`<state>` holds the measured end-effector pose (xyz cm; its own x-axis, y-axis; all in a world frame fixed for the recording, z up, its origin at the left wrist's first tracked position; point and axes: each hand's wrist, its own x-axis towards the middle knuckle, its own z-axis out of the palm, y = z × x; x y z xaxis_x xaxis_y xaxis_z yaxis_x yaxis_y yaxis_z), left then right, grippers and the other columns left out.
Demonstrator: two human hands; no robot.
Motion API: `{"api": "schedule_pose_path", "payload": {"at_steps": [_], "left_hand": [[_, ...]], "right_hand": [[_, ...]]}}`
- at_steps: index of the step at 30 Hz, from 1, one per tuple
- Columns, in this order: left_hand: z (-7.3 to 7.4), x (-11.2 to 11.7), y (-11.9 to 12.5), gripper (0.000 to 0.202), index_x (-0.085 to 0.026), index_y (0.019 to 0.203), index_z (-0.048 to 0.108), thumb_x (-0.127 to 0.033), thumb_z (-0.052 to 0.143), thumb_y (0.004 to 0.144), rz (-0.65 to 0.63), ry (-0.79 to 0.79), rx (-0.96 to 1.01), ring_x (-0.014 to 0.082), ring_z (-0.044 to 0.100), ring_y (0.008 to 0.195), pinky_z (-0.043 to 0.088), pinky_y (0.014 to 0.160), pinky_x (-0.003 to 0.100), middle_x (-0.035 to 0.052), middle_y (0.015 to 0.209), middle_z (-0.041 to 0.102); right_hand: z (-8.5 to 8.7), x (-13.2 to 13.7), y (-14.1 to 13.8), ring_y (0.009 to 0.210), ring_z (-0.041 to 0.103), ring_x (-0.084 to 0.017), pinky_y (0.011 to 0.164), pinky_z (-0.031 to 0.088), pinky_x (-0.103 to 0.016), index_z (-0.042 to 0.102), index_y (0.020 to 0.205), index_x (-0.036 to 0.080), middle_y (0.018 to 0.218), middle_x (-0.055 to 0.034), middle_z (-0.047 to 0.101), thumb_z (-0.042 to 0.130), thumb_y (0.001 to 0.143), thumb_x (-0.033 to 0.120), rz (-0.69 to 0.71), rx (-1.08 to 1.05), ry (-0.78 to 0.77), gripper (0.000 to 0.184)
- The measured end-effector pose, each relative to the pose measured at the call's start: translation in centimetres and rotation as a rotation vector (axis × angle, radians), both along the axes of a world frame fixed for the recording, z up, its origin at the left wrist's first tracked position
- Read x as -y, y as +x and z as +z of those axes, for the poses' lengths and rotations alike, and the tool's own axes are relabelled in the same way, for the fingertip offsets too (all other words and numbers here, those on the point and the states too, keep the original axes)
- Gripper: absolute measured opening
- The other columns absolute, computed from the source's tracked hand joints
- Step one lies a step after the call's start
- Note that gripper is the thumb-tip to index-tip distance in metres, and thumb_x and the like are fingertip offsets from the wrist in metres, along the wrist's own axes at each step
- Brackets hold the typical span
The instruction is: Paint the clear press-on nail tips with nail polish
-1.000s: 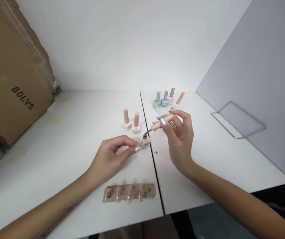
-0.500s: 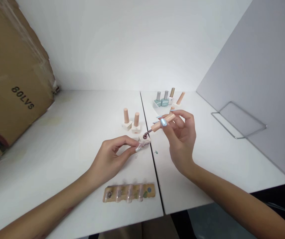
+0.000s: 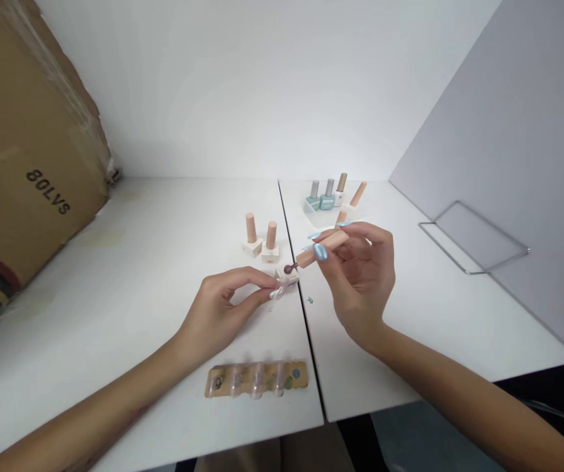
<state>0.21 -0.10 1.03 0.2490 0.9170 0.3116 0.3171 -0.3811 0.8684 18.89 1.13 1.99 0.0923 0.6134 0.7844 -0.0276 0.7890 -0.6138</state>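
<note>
Head view, looking forward and down over a white table (image 3: pixel 115 328). The right hand (image 3: pixel 355 282) is closed in a pencil-style pinch around a peach-handled polish brush (image 3: pixel 322 244), with thumb and fingers on the handle. Its dark, coated tip (image 3: pixel 289 269) points left and down. The left hand (image 3: pixel 218 311) is also closed, its thumb and forefinger gripping a small glossy false nail tip (image 3: pixel 277 293). The brush tip is just beside this nail tip, near the middle of the table, but whether they touch cannot be told.

Just beyond the left fingertips, a cream square polish bottle (image 3: pixel 286 278) stands close to the seam (image 3: pixel 303 301) between the two white table panels. It appears uncapped, though the fingers and brush partly block it. Two peach-capped bottles (image 3: pixel 261 237) stand upright a little farther from the near edge, and a small teal smear (image 3: pixel 309 300) marks the table right of the seam.

As for what is done and left, one nail tip is in the left hand with a pearly sheen, while four clear tips (image 3: pixel 257 380) remain mounted on a tan card strip (image 3: pixel 257 379) near the table's front edge. Their coating is too small to judge.

Farther back stand two teal bottles with silver caps (image 3: pixel 321 195). A cardboard box (image 3: pixel 31 164) leans at the left, and a wire frame (image 3: pixel 473 237) rests against the grey right wall (image 3: pixel 498 111).
</note>
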Motion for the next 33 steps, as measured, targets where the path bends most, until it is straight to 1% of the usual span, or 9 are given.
{"api": "schedule_pose_path", "payload": {"at_steps": [7, 12, 14, 16, 19, 21, 27, 29, 33], "left_hand": [[0.24, 0.05, 0.05, 0.012, -0.025, 0.088, 0.075, -0.017, 0.066, 0.085, -0.049, -0.003, 0.025, 0.0153, 0.07, 0.089, 0.053, 0.083, 0.026, -0.0011, 0.092, 0.077], [-0.19, -0.02, -0.15, 0.014, -0.027, 0.088, 0.076, -0.017, 0.067, 0.084, -0.029, 0.037, 0.027, 0.0146, 0.07, 0.087, 0.054, 0.081, 0.026, -0.0023, 0.092, 0.078], [-0.25, -0.07, -0.21, 0.015, -0.028, 0.088, 0.076, -0.017, 0.068, 0.083, -0.027, 0.046, 0.025, 0.0152, 0.071, 0.086, 0.054, 0.081, 0.027, -0.0021, 0.092, 0.078], [-0.17, -0.11, -0.21, 0.015, -0.028, 0.088, 0.077, -0.016, 0.068, 0.083, -0.031, 0.051, 0.036, 0.0159, 0.071, 0.086, 0.055, 0.08, 0.028, -0.0016, 0.091, 0.078], [0.03, -0.15, -0.13, 0.016, -0.027, 0.088, 0.077, -0.015, 0.066, 0.085, -0.05, 0.046, 0.04, 0.0168, 0.071, 0.086, 0.056, 0.08, 0.029, -0.0006, 0.091, 0.078], [0.06, -0.16, -0.08, 0.017, -0.027, 0.089, 0.077, -0.015, 0.066, 0.085, -0.06, 0.052, 0.036, 0.017, 0.072, 0.086, 0.056, 0.08, 0.029, -0.0001, 0.092, 0.078], [-0.09, -0.17, -0.07, 0.016, -0.027, 0.087, 0.077, -0.014, 0.068, 0.083, -0.032, 0.089, 0.02, 0.0169, 0.072, 0.083, 0.057, 0.077, 0.028, -0.0004, 0.089, 0.078], [0.03, -0.13, -0.04, 0.015, -0.026, 0.086, 0.077, -0.015, 0.068, 0.083, -0.028, 0.08, 0.012, 0.0176, 0.072, 0.083, 0.057, 0.077, 0.029, 0.0004, 0.089, 0.078], [0.35, 0.0, 0.07, 0.014, -0.026, 0.086, 0.077, -0.017, 0.067, 0.084, -0.041, 0.064, 0.01, 0.0192, 0.072, 0.084, 0.058, 0.079, 0.032, 0.0015, 0.09, 0.078]], "right_hand": [[0.25, 0.72, -0.38, 0.075, 0.068, -0.015, 0.069, 0.059, -0.035, 0.052, 0.111, 0.023, 0.075, 0.0025, 0.068, 0.06, 0.08, -0.004, 0.13, 0.07, 0.101, 0.042], [-0.09, 0.14, -0.14, 0.081, 0.069, -0.015, 0.076, 0.058, -0.037, 0.052, 0.11, 0.022, 0.074, 0.0024, 0.067, 0.06, 0.083, 0.0, 0.022, 0.016, 0.027, 0.036], [-0.02, -0.01, 0.0, 0.079, 0.069, -0.015, 0.077, 0.058, -0.037, 0.051, 0.109, 0.023, 0.073, 0.0033, 0.066, 0.059, 0.084, 0.001, -0.008, -0.003, 0.036, 0.035], [0.18, 0.07, -0.03, 0.078, 0.069, -0.014, 0.075, 0.058, -0.035, 0.051, 0.11, 0.023, 0.071, 0.0038, 0.065, 0.059, 0.084, 0.0, 0.011, 0.001, 0.066, 0.036], [0.44, 0.45, -0.32, 0.073, 0.068, -0.014, 0.067, 0.057, -0.033, 0.051, 0.111, 0.022, 0.07, 0.0036, 0.066, 0.059, 0.082, -0.003, 0.107, 0.06, 0.12, 0.039], [0.43, 0.58, -0.44, 0.071, 0.067, -0.014, 0.064, 0.057, -0.033, 0.051, 0.111, 0.022, 0.07, 0.0033, 0.066, 0.058, 0.082, -0.002, 0.118, 0.098, 0.124, 0.039], [-0.04, -0.04, 0.02, 0.076, 0.069, -0.015, 0.075, 0.057, -0.036, 0.049, 0.109, 0.025, 0.072, 0.0047, 0.065, 0.06, 0.086, 0.007, -0.037, 0.04, 0.006, 0.031], [-0.03, -0.09, 0.1, 0.075, 0.069, -0.015, 0.073, 0.057, -0.036, 0.05, 0.11, 0.026, 0.07, 0.0052, 0.064, 0.06, 0.086, 0.007, -0.03, 0.027, 0.024, 0.031], [0.11, 0.3, -0.12, 0.074, 0.068, -0.015, 0.066, 0.056, -0.034, 0.052, 0.111, 0.024, 0.073, 0.0031, 0.067, 0.061, 0.082, 0.002, 0.074, 0.076, 0.088, 0.037]]}}
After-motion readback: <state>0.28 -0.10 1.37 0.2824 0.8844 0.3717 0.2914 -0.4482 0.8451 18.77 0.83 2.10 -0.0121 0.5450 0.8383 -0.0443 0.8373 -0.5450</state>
